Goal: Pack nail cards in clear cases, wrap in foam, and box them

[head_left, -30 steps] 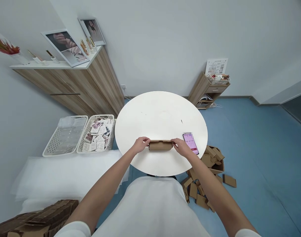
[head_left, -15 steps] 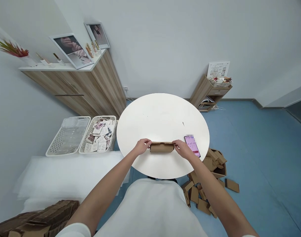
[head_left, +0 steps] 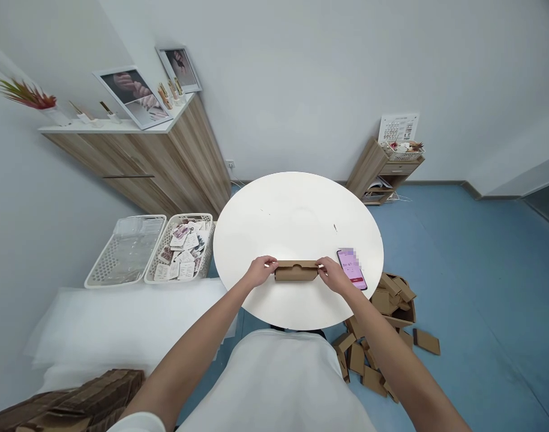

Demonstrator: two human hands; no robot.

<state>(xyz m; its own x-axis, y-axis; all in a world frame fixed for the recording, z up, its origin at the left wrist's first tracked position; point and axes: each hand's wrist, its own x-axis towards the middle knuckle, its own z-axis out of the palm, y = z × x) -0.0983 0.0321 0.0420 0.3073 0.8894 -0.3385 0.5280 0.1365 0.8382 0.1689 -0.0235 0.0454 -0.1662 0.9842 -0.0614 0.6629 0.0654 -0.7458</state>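
Note:
A small brown cardboard box [head_left: 296, 274] sits near the front of the round white table [head_left: 274, 222], its long side towards me. Along its far upper edge runs a flap with a rounded notch in the middle. My left hand [head_left: 261, 270] pinches the box's left end, and my right hand [head_left: 332, 274] pinches the right end, fingers closed on the cardboard at both corners. What the box holds inside cannot be seen. Just right of my right hand lies a phone [head_left: 351, 269] with a pink timer screen.
Two white baskets [head_left: 155, 279] stand at the left, one with clear plastic pieces, one with printed cards. White sheets [head_left: 134, 324] lie below them. Folded brown cardboard [head_left: 98, 396] is stacked at lower left. Several small boxes [head_left: 373, 381] are scattered on the floor by a full carton [head_left: 404, 318].
The flap at the box's far edge now shows its notch more plainly, having tilted under my fingers. Both hands keep their hold at the two ends. The whole view has shifted slightly.

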